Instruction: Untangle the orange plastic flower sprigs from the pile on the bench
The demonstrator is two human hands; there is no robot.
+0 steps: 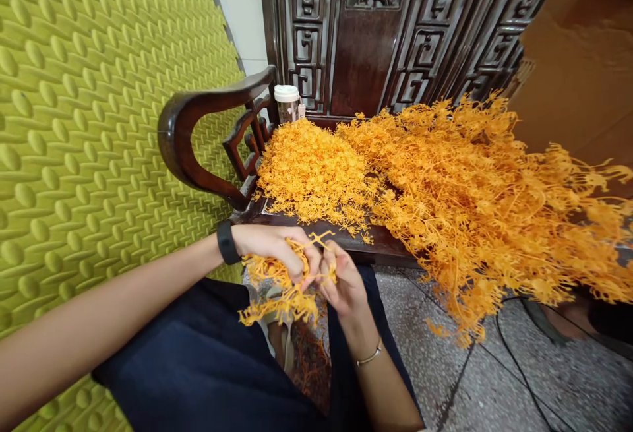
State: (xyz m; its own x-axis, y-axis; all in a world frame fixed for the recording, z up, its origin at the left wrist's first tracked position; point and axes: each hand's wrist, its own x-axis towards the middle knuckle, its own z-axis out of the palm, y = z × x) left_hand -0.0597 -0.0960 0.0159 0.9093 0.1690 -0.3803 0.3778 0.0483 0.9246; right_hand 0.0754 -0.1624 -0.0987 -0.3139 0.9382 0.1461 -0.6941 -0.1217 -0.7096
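Note:
My left hand (281,244), with a black band on its wrist, is closed round a bunch of orange plastic sprigs (284,307) that look like artificial flower parts. Their frilly ends hang below the fingers. Against its fingertips, my right hand (347,280) pinches a small orange piece (328,271) of the same plastic. One thin, star-like tip (320,238) sticks up between the two hands. Beyond them, a pile of small loose orange pieces (311,168) covers the left part of the dark wooden bench (356,242). A far larger heap of long-stemmed orange sprigs (469,188) spreads to the right.
A white-lidded clear cup (287,103) stands behind the small pile, beside the curved armrest (173,135). Carved wooden backing (366,56) rises behind, with cardboard (578,69) at right. Orange scraps (309,359) lie between my legs. Black cables (514,366) cross the speckled floor.

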